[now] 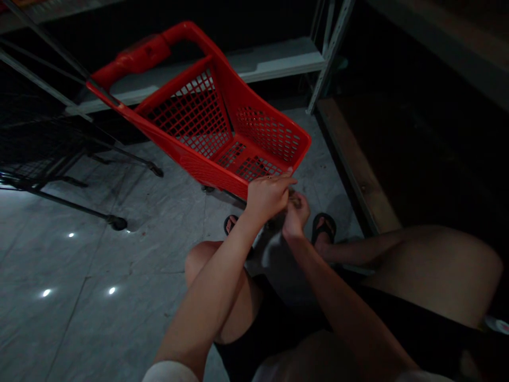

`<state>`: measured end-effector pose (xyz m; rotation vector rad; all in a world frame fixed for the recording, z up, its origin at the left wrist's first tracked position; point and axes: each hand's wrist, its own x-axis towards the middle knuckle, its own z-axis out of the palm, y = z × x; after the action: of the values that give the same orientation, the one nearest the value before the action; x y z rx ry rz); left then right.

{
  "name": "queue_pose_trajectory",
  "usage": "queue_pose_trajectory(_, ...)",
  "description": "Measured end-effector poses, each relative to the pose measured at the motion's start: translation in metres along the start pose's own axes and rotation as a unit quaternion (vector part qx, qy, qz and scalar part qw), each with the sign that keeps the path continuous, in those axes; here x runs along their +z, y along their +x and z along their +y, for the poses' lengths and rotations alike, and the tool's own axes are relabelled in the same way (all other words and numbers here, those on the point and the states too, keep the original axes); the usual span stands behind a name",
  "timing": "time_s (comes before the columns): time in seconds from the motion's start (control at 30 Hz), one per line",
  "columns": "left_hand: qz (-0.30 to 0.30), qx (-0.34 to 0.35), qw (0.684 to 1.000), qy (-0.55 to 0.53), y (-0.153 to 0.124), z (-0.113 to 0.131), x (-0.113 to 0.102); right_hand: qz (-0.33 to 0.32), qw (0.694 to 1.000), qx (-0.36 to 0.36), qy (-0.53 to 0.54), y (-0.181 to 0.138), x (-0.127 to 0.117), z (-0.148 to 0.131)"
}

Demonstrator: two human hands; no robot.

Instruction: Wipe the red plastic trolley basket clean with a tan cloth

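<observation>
A red plastic shopping cart (238, 178) with lattice sides stands before me, its basket bare inside. At its near front corner my left hand (268, 196) is bent with its back up, fingers pointing right; whether it grips the cart or a small thing is hidden. Just below and right of it, my right hand (298, 215) is closed with its fingers curled. A small brownish thing (294, 200) shows between the two hands, too dark to name. The hands are close together, in front of the cart's lower end.
Behind the cart runs a white metal shelf (278, 58). A dark wire cart (43, 143) on casters stands at left. A wooden ledge (361, 175) borders the floor at right. My sandalled feet (324, 228) are below the hands on the grey tile floor (99, 254).
</observation>
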<state>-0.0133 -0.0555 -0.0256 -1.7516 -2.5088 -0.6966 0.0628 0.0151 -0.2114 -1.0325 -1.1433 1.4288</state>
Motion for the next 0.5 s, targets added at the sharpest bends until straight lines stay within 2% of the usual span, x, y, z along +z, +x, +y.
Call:
queue_pose_trajectory(0.07, -0.01, -0.012, 1.0, -0.001, -0.001, 0.0, -0.001, 0.051, 0.998, -0.016, -0.014, 0.041, -0.001, -0.013)
queue_pose_trajectory(0.13, -0.014, -0.009, 1.0, -0.003, -0.004, 0.0, -0.003, 0.059, 0.998, -0.03, -0.021, 0.072, 0.005, -0.026)
queue_pose_trajectory(0.2, -0.017, 0.01, 1.0, -0.008, -0.006, 0.001, -0.006, 0.045, 0.998, -0.037, -0.023, 0.083, 0.014, -0.033)
queue_pose_trajectory(0.3, -0.024, 0.025, 0.999, -0.01, -0.007, 0.0, -0.009, 0.006, 0.999, -0.02, -0.024, 0.059, 0.021, -0.031)
queue_pose_trajectory(0.43, -0.023, 0.024, 0.999, 0.008, -0.007, -0.008, -0.007, -0.045, 0.998, 0.019, -0.027, -0.011, 0.018, -0.012)
queue_pose_trajectory(0.5, -0.02, 0.041, 0.999, 0.022, -0.007, -0.014, -0.005, -0.065, 0.997, 0.04, -0.025, -0.036, 0.018, -0.005)
